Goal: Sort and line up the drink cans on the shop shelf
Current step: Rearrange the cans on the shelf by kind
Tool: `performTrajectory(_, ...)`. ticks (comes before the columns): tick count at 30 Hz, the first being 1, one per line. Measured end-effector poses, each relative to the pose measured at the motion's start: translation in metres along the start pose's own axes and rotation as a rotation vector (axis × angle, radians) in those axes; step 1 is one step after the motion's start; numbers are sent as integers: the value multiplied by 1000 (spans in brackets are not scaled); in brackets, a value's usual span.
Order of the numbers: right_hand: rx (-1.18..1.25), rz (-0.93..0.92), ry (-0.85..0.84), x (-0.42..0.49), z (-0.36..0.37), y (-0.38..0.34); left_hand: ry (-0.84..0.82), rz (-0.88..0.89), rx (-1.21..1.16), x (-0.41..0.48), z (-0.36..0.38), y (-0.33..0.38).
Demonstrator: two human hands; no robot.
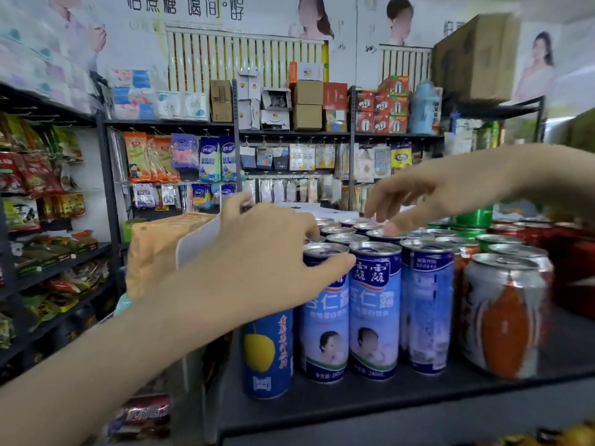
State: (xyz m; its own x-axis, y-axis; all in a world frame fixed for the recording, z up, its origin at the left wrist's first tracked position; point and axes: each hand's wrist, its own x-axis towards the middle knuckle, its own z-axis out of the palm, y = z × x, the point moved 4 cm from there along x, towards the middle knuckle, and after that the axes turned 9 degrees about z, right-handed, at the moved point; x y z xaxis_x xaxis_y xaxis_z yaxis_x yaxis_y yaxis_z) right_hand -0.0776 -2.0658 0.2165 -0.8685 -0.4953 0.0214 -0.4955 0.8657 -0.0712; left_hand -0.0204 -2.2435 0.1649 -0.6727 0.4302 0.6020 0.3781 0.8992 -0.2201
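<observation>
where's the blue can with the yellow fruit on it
In the head view the blue can with the yellow fruit stands at the front left end of the row on the shelf, under the left hand and beside a blue-and-white can.

I'm looking into a small grocery shop. Down at five o'clock a dark shelf (322,410) carries drink cans (375,310) packed in rows, blue ones beside orange, red and green. At nine o'clock, black racks (106,162) hold bagged snacks (35,175). Straight ahead at twelve, hanging packets (209,159) of household goods fill pegs, with stacked cartons (307,104) on the shelf above. Advertising posters (199,8) cover the wall higher up, and at two o'clock a big cardboard box (473,59) tops the racking.
</observation>
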Motion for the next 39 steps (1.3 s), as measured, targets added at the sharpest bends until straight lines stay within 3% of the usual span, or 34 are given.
performTrajectory(6, -2, 91, -39, -20, 23, 41, -154, -16, 174, 22, 13, 8)
performTrajectory(13, 7, -76, -52, -22, 27, 41, -334, -63, -89, 23, 8, -5)
performTrajectory(21, 10, -236, -74, -10, 26, 49, -263, -126, 79, 26, 6, 26)
performTrajectory(28, -140, -227, 43, -6, 31, 49, -368, -85, 61, 51, 16, 48)
performTrajectory(32, 40, -225, -64, -8, 24, 58, -387, -76, 73, 54, 16, 46)
performTrajectory(35, 200, -219, -40, 1, 10, 69, -392, -62, 8, 59, 7, 39)
performTrajectory(39, 52, -187, -51, 27, 10, 77, -389, -13, -137, 68, 1, 23)
